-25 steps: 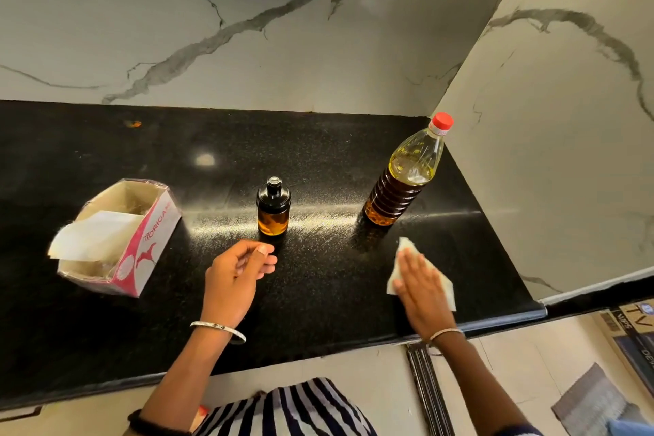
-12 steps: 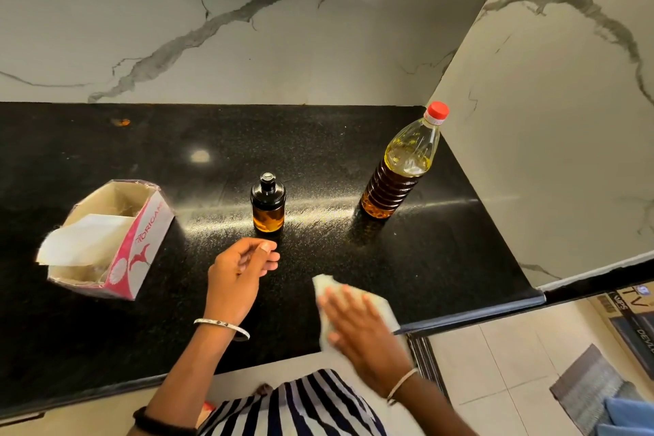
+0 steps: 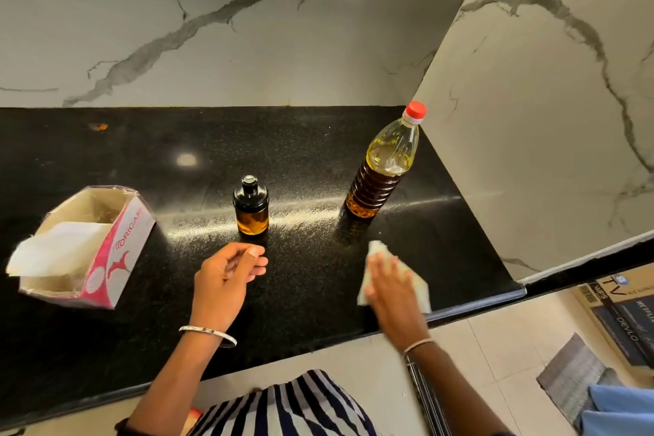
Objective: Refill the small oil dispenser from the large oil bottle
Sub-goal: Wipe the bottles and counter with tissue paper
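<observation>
While right fingers (image 3: 385,276) press a tissue (image 3: 376,248) flat, the dispenser (image 3: 250,205) stands just beyond left fingers (image 3: 256,262) — loosely curled.

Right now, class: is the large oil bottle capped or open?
Capped: the large oil bottle stands upright with its red cap on the neck.

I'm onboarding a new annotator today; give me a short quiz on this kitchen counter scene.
1. True or false: the large oil bottle has its red cap on.
2. Which hand presses the tissue onto the counter? A) left B) right
3. Fill in: seen from the person, the tissue box lies to the ___ of the small oil dispenser.
Key: 1 true; 2 B, the right hand; 3 left.
</observation>
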